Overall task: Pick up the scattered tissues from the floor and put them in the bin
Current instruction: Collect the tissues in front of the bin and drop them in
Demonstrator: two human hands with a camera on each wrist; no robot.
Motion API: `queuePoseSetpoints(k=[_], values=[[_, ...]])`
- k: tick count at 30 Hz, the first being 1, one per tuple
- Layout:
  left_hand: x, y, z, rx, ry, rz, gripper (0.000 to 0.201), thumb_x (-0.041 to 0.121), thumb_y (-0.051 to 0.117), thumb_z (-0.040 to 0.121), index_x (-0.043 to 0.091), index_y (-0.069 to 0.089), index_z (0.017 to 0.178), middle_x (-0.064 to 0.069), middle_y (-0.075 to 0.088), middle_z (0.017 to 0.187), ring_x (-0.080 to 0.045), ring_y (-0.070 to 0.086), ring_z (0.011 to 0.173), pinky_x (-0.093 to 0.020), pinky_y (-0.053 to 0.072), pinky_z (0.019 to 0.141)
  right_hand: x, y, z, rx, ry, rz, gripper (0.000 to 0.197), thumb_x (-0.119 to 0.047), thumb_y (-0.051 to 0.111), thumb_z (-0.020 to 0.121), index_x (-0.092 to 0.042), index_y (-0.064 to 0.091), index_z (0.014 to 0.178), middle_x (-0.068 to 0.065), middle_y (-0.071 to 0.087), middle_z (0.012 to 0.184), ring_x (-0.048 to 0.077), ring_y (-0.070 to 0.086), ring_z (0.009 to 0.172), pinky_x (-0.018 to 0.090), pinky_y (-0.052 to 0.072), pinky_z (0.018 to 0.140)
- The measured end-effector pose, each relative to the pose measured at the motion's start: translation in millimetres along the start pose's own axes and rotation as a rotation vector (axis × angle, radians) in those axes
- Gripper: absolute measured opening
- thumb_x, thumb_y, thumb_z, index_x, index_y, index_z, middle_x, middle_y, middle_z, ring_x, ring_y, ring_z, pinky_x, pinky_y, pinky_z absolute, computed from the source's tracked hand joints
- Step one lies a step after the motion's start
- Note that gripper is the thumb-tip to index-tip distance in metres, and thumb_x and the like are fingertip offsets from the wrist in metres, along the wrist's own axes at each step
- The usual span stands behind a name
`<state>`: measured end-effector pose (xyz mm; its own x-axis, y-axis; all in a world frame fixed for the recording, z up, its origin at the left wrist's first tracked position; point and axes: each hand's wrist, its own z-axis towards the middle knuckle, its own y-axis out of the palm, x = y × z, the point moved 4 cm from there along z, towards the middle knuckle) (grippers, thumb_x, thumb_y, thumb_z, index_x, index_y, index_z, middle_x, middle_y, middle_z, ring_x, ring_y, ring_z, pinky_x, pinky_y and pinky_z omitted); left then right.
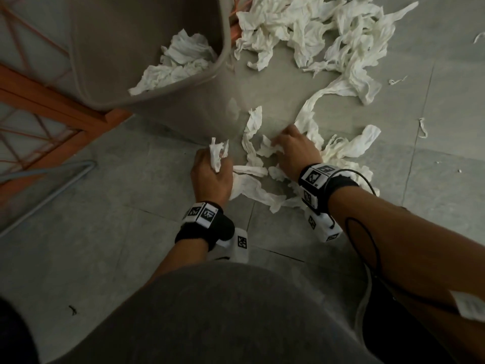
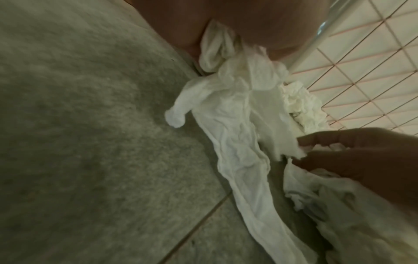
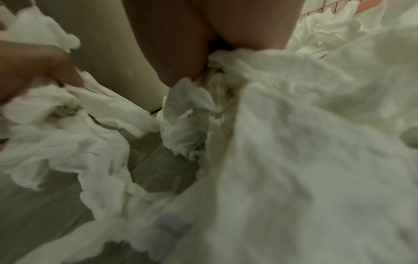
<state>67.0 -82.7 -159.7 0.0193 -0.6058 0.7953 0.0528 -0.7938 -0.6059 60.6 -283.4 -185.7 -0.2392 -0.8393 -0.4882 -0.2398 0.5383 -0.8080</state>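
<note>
White crumpled tissues lie scattered on the grey tile floor, with a big heap (image 1: 309,30) at the top right. My left hand (image 1: 211,169) grips a tissue (image 1: 219,153) just in front of the grey bin (image 1: 220,64); in the left wrist view that tissue (image 2: 230,110) trails down to the floor. To its right, my right hand (image 1: 294,149) is curled into a bunch of tissues (image 1: 265,149) on the floor, and the right wrist view shows the bunch (image 3: 187,114) gathered under the palm. The bin holds a few tissues (image 1: 181,61).
An orange wire rack (image 1: 39,101) and a grey metal rod (image 1: 49,185) stand left of the bin. Small tissue scraps (image 1: 422,127) dot the floor at the right. My knee in grey fabric (image 1: 223,311) fills the bottom of the head view.
</note>
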Motion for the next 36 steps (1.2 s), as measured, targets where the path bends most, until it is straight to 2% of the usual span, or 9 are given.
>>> queuePoseSetpoints(k=[4, 8, 12, 17, 21, 25, 30, 34, 36], values=[[0.8, 2.1, -4.4, -0.062, -0.094, -0.093, 0.018, 0.017, 0.060, 0.081, 0.005, 0.070, 0.090, -0.006, 0.070, 0.079, -0.011, 0.064, 0.072, -0.024, 0.053, 0.069, 0.2, -0.3, -5.4, 0.016, 0.064, 0.110, 0.024, -0.018, 0.051, 0.090, -0.008, 0.064, 0.108, 0.016, 0.058, 0.114, 0.036, 0.056, 0.105, 0.038, 0.046, 0.084], [-0.1, 10.1, 3.9, -0.006, -0.181, -0.126, 0.016, 0.016, 0.063, 0.081, 0.001, 0.066, 0.085, -0.004, 0.067, 0.074, -0.014, 0.064, 0.068, -0.029, 0.053, 0.066, 0.3, -4.0, -11.7, 0.049, 0.138, 0.218, 0.033, -0.034, 0.058, 0.088, -0.006, 0.066, 0.102, 0.015, 0.064, 0.105, 0.032, 0.059, 0.097, 0.034, 0.043, 0.079], [9.6, 25.3, 10.4, -0.114, -0.199, -0.056, 0.017, 0.017, 0.065, 0.082, 0.009, 0.062, 0.097, 0.008, 0.061, 0.073, -0.010, 0.061, 0.066, -0.022, 0.048, 0.064, -2.0, -14.4, -21.3, 0.141, 0.171, 0.298, 0.019, -0.017, 0.060, 0.080, -0.001, 0.066, 0.088, 0.019, 0.068, 0.086, 0.034, 0.061, 0.083, 0.033, 0.045, 0.069], [3.5, 55.5, 8.5, -0.380, -0.171, 0.252, 0.048, 0.039, 0.071, 0.079, 0.027, 0.053, 0.122, -0.003, 0.069, 0.111, -0.028, 0.063, 0.104, -0.041, 0.052, 0.092, 1.0, -20.8, -36.0, 0.199, 0.199, 0.436, 0.006, -0.006, 0.057, 0.076, -0.009, 0.059, 0.081, 0.006, 0.054, 0.086, 0.024, 0.052, 0.079, 0.028, 0.034, 0.068], [12.7, 59.4, 5.6, -0.375, 0.027, 0.436, 0.021, 0.028, 0.060, 0.090, 0.011, 0.067, 0.100, -0.015, 0.072, 0.098, -0.037, 0.066, 0.095, -0.037, 0.051, 0.077, 3.0, -31.3, -48.1, 0.211, 0.204, 0.539, 0.015, -0.006, 0.058, 0.078, -0.014, 0.064, 0.089, 0.003, 0.065, 0.094, 0.022, 0.059, 0.080, 0.019, 0.038, 0.067], [20.7, 43.2, -4.5, -0.329, 0.065, 0.312, 0.021, 0.022, 0.057, 0.092, 0.004, 0.065, 0.099, -0.018, 0.070, 0.096, -0.037, 0.066, 0.090, -0.041, 0.054, 0.077, 0.2, -42.8, -53.8, 0.230, 0.217, 0.593, 0.015, -0.016, 0.057, 0.086, -0.018, 0.070, 0.094, -0.007, 0.067, 0.072, 0.018, 0.065, 0.070, 0.001, 0.039, 0.057], [68.5, -17.5, -22.8, -0.201, 0.131, 0.099, 0.028, 0.030, 0.060, 0.094, 0.009, 0.067, 0.111, -0.006, 0.073, 0.099, -0.016, 0.068, 0.094, -0.028, 0.054, 0.083, -31.8, -72.2, -57.5, 0.200, 0.116, 0.588, 0.042, -0.051, 0.058, 0.088, -0.018, 0.068, 0.062, -0.002, 0.065, 0.058, 0.008, 0.058, 0.053, 0.019, 0.042, 0.059], [119.4, -73.8, -28.8, -0.098, 0.078, -0.075, 0.019, 0.034, 0.068, 0.087, 0.016, 0.068, 0.091, 0.007, 0.072, 0.077, -0.001, 0.069, 0.072, -0.012, 0.051, 0.063, -84.6, -109.5, -62.8, 0.157, 0.009, 0.724, 0.061, -0.055, 0.053, 0.089, -0.010, 0.046, 0.048, 0.002, 0.045, 0.048, 0.008, 0.039, 0.041, 0.027, 0.038, 0.055], [147.6, -101.6, -22.4, -0.014, 0.112, -0.173, 0.017, 0.031, 0.070, 0.086, 0.014, 0.070, 0.092, 0.009, 0.073, 0.080, 0.001, 0.070, 0.076, -0.013, 0.053, 0.067, -112.4, -132.7, -66.2, 0.141, -0.057, 0.862, 0.057, -0.052, 0.053, 0.091, -0.014, 0.046, 0.049, 0.003, 0.044, 0.050, 0.009, 0.037, 0.043, 0.029, 0.036, 0.055]])
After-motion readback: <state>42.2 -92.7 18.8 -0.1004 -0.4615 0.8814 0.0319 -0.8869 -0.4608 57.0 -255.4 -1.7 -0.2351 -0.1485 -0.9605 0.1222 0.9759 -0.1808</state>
